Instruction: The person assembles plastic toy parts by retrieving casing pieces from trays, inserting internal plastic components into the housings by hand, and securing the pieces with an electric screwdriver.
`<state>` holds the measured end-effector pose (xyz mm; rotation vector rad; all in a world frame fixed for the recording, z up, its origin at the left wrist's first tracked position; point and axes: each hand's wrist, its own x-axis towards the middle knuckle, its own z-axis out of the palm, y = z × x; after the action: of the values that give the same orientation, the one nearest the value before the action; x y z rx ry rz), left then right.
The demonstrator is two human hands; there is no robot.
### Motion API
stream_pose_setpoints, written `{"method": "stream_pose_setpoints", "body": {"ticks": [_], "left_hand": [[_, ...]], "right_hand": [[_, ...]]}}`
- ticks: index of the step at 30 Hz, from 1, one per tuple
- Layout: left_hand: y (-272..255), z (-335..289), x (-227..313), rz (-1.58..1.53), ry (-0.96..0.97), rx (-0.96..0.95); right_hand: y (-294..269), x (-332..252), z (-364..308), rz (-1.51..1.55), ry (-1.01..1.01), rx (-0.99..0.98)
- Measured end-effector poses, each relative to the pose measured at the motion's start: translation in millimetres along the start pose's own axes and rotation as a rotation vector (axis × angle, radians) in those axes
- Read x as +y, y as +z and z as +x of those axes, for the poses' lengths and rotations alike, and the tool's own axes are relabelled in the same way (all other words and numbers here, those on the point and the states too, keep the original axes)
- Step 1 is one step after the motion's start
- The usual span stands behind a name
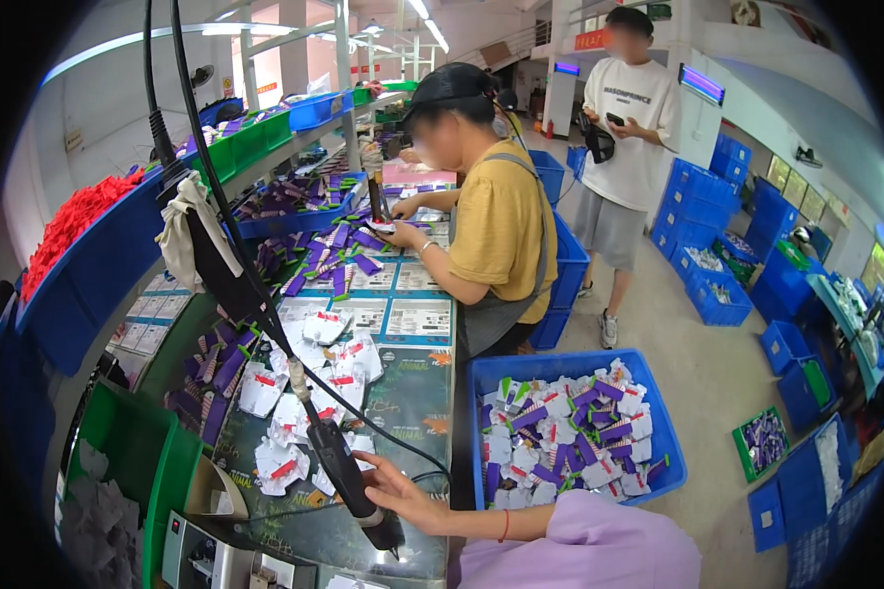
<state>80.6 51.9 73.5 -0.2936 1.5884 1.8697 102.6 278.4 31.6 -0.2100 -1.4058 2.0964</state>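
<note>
My right hand [408, 496] reaches in from the lower right, at the end of an arm with a lilac sleeve and a thin red wrist band. Its fingers and thumb close on the lower body of a black electric screwdriver [334, 459], which hangs on cables with its tip slanting down over the table. To the left of the screwdriver lie several white plastic parts with red pieces on them [283, 465], loosely piled on the dark printed table mat [403, 383]. My left hand is out of the picture.
A green bin [167, 461] with pale parts stands at left, near a small metal-and-white device [201, 555]. A blue crate [476, 383] of white and purple parts is at right. One co-worker [501, 226] works ahead; another person [624, 128] stands behind.
</note>
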Motion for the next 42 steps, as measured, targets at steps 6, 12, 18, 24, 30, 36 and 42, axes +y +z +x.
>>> {"method": "stream_pose_setpoints", "body": {"ticks": [6, 12, 18, 24, 30, 36, 42], "left_hand": [[-7, 1, -5, -0.069, -0.03, 0.002], [-12, -2, -9, -0.163, -0.067, 0.045], [-17, 10, -20, -0.574, -0.002, 0.075], [-18, 8, -13, -0.499, 0.018, 0.125], [-31, 4, -2, -0.505, 0.098, 0.119], [-46, 7, -13, -0.412, 0.187, 0.224], [-53, 6, -18, -0.459, 0.174, 0.323]], "right_hand": [[14, 1, -2, 0.137, 0.072, -0.162], [25, 18, 0, 0.132, 0.123, -0.114], [45, 12, -4, -0.096, 0.17, -0.026], [50, 10, 10, -0.068, 0.218, -0.101], [102, -17, 42, 0.147, -0.034, -0.465], [152, -16, 53, 0.096, -0.184, -0.803], [178, 10, 56, 0.105, -0.149, -0.877]]}}
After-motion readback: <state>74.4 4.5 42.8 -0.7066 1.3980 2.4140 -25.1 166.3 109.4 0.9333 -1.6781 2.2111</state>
